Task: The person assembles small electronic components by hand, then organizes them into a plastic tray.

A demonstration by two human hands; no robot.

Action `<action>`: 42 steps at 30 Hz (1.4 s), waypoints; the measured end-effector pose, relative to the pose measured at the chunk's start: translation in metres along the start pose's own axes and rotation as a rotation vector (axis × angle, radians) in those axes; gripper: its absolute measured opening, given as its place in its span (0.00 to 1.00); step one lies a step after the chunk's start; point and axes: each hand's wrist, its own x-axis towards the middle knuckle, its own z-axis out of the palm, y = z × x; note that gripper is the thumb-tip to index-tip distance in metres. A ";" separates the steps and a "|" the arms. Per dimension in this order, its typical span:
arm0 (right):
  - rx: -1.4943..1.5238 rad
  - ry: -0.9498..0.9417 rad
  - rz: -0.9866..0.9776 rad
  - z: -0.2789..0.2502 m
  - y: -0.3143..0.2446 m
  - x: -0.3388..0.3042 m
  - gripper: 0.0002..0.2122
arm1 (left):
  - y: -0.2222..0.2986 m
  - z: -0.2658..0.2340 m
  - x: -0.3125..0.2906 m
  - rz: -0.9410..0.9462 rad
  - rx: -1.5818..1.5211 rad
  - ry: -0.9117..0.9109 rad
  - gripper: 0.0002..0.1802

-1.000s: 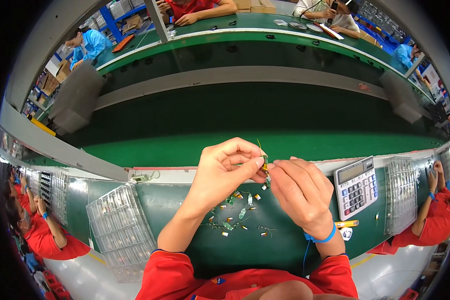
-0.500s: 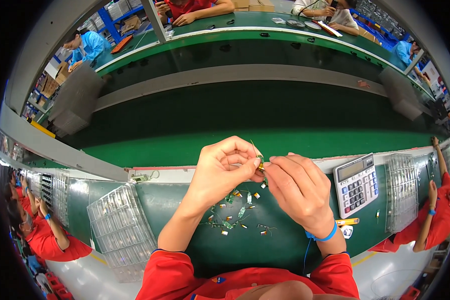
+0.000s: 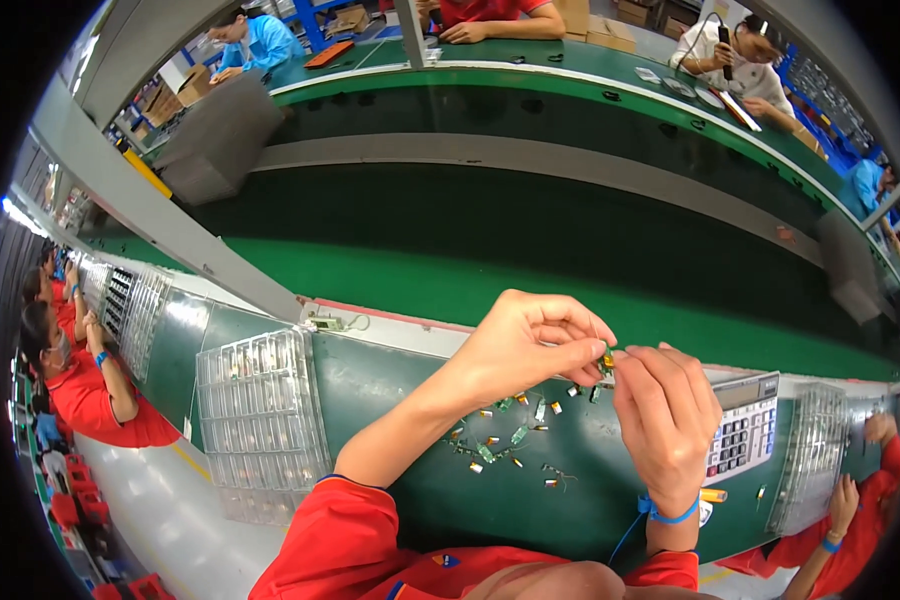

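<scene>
Both of my hands meet over the green workbench (image 3: 390,370). With thumb and fingers, my left hand (image 3: 530,345) pinches a small electronic assembly (image 3: 607,362) that has yellow and green parts. My right hand (image 3: 670,415), with a blue band on the wrist, has its fingertips closed against the right side of the same piece. Whether the right fingers hold a wire or part of it is hidden. Below the hands lie several small green circuit boards (image 3: 520,434) and small silvery-yellow components with thin wires (image 3: 552,483).
Stacked clear plastic trays (image 3: 260,410) stand at left. A calculator (image 3: 745,430) lies right of my right hand, near a yellow-orange cylinder (image 3: 712,495). More clear trays (image 3: 810,455) are farther right. A green conveyor belt (image 3: 450,260) runs beyond the bench; co-workers sit around.
The whole view has turned, so the bench now slants and the hands appear farther right. Both hands stay together at the small assembly, with the right fingers slightly more upright.
</scene>
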 end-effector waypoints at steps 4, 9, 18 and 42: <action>-0.039 -0.040 0.024 -0.002 0.000 0.001 0.13 | -0.001 -0.002 0.003 -0.026 0.012 -0.014 0.08; -0.003 -0.070 0.067 0.007 0.002 0.000 0.11 | -0.010 -0.004 0.006 0.082 0.212 0.030 0.07; 0.054 -0.088 0.133 0.014 0.001 -0.002 0.12 | -0.011 0.002 0.003 0.194 0.319 0.113 0.08; 0.950 -0.081 0.895 -0.001 0.010 -0.003 0.05 | -0.009 0.011 0.003 0.261 0.215 0.044 0.09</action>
